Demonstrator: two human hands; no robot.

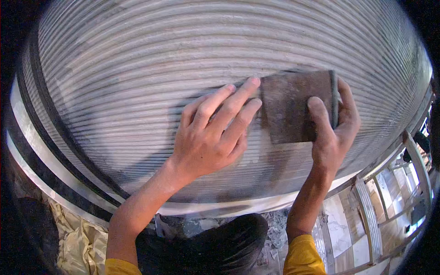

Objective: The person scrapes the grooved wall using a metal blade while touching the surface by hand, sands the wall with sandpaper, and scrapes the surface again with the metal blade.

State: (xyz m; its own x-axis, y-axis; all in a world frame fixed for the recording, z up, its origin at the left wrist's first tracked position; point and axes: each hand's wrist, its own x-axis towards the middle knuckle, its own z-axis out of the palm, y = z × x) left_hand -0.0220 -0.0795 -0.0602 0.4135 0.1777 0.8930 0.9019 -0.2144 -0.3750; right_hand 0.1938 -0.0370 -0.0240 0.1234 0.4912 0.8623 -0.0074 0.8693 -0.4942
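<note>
A large, curved, ribbed surface (137, 59) in dusty grey-white fills most of the head view. My right hand (337, 121) grips a flat, squarish brown piece of sandpaper (293, 107) by its right edge, thumb on the face toward me and fingers round the far side. The sandpaper lies against the ribs or just off them; I cannot tell which. Just left of it, my left hand (213, 133) rests on the ribs with its fingers stretched out and holds nothing. Its fingertips are close to the sandpaper's left edge.
Black bands (50, 107) run down the ribbed surface's left side. Crumpled beige sheeting (80, 233) lies at lower left. My dark-clad leg (206, 247) is bent below the lower rim. At lower right stands a metal ladder-like frame (369, 220) over a patterned floor (337, 224).
</note>
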